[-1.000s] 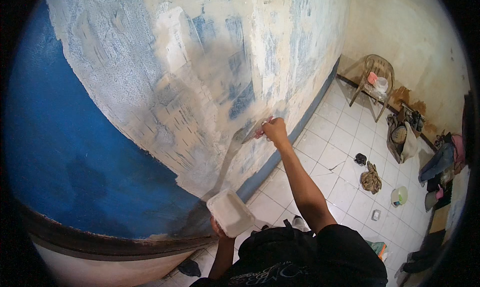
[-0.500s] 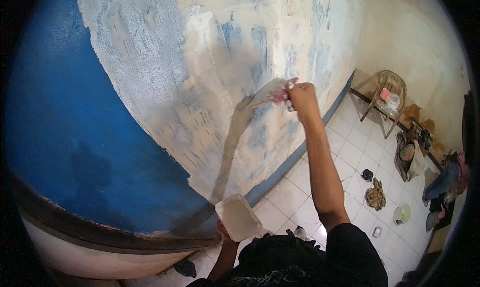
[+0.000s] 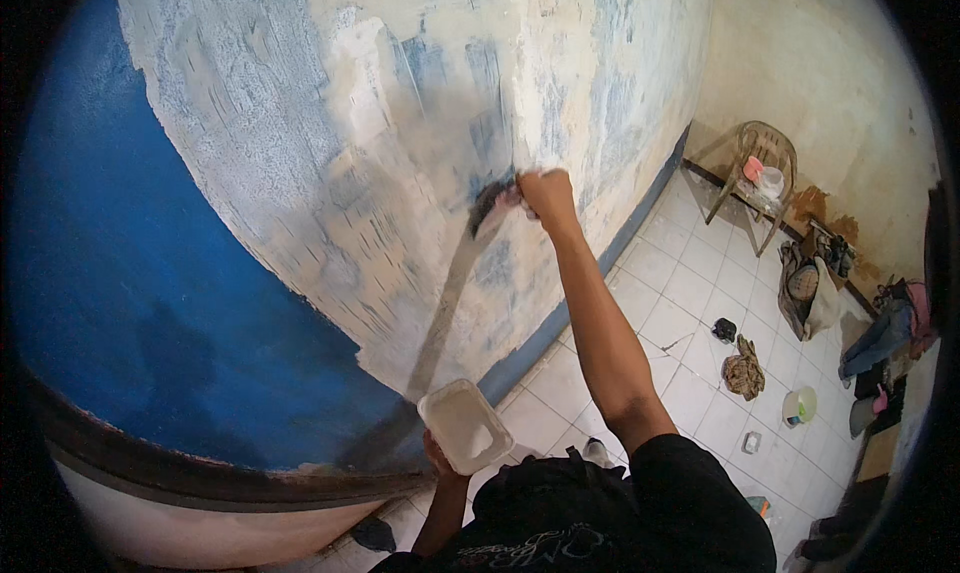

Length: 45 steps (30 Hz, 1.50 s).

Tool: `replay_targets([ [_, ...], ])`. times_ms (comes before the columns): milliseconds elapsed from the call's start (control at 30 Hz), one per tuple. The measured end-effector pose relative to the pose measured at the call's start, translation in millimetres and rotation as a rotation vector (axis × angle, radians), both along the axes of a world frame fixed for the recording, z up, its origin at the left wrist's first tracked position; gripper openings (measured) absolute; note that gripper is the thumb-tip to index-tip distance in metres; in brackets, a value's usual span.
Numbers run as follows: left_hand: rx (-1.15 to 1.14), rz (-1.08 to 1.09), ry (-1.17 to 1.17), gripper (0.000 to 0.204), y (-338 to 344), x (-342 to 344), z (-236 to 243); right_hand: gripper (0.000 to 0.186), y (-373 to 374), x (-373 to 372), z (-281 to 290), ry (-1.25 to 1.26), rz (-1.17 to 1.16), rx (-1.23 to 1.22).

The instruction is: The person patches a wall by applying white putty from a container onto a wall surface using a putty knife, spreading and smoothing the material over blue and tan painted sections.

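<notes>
My right hand (image 3: 547,195) is raised against the wall (image 3: 290,173), its fingers closed round a putty knife (image 3: 495,211) blurred by motion, pinkish near my grip and dark toward the blade. Whether the blade touches the wall is hard to tell. Low in front of me, my left hand (image 3: 436,456) grips a pale rectangular tub (image 3: 490,460) from its left side; whitish paste lies inside. Patchy cream and white filler covers much of the wall over blue, and a ragged edge borders the plain blue paint (image 3: 110,213) at the left.
White tiles (image 3: 665,328) cover the floor to the right. A chair (image 3: 757,178) holding pink and white items stands by the far wall. Crumpled brown cloth (image 3: 743,370), a black bundle (image 3: 724,329), a pale green tub (image 3: 800,406) and bags (image 3: 812,293) lie around. A dark ledge (image 3: 230,493) runs below the blue wall.
My right hand has swung left and slightly down along the wall with the putty knife, whose blade now looks dark. The tub in my left hand has shifted slightly left as the view moved.
</notes>
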<state>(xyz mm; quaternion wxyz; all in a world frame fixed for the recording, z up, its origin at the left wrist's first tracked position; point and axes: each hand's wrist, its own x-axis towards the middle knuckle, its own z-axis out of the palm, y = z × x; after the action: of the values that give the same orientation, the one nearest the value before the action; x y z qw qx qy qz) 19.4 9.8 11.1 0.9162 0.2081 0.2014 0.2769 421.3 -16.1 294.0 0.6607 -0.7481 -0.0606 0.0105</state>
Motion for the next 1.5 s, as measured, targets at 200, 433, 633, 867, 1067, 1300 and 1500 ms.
replay_targets([
  [200, -0.062, -0.050, -0.103, 0.070, -6.2, -4.4, -4.6, 0.038, -9.8, -8.7, 109.0, -0.269, 0.015, 0.110],
  [433, -0.123, -0.100, -0.249, 0.074, -0.2, -2.0, -17.8, 0.028, -86.7, -40.3, 94.3, -0.380, 0.064, 0.121],
  [633, 0.039, -0.101, -0.222, 0.069, 2.9, 1.5, -33.8, 0.016, -128.8, -115.7, -53.9, -0.016, 0.308, 0.061],
  [867, -0.104, -0.083, -0.166, 0.072, 0.5, 18.7, -32.9, 0.010, -159.4, -194.3, -135.4, 0.028, 0.673, -0.005],
  [1067, -0.205, -0.118, -0.134, 0.075, -5.5, 36.3, -26.7, 0.027, -134.6, -149.3, -130.6, 0.114, 0.124, 0.056],
  [1300, -0.165, -0.037, -0.168, 0.070, -24.0, 22.6, -23.0, 0.025, -41.9, -34.5, -104.2, 0.004, 0.206, 0.035],
  [1500, -0.098, -0.047, -0.136, 0.078, -23.4, 11.2, -15.1, 0.027, 1.9, 0.2, -62.3, 0.010, 0.125, 0.146],
])
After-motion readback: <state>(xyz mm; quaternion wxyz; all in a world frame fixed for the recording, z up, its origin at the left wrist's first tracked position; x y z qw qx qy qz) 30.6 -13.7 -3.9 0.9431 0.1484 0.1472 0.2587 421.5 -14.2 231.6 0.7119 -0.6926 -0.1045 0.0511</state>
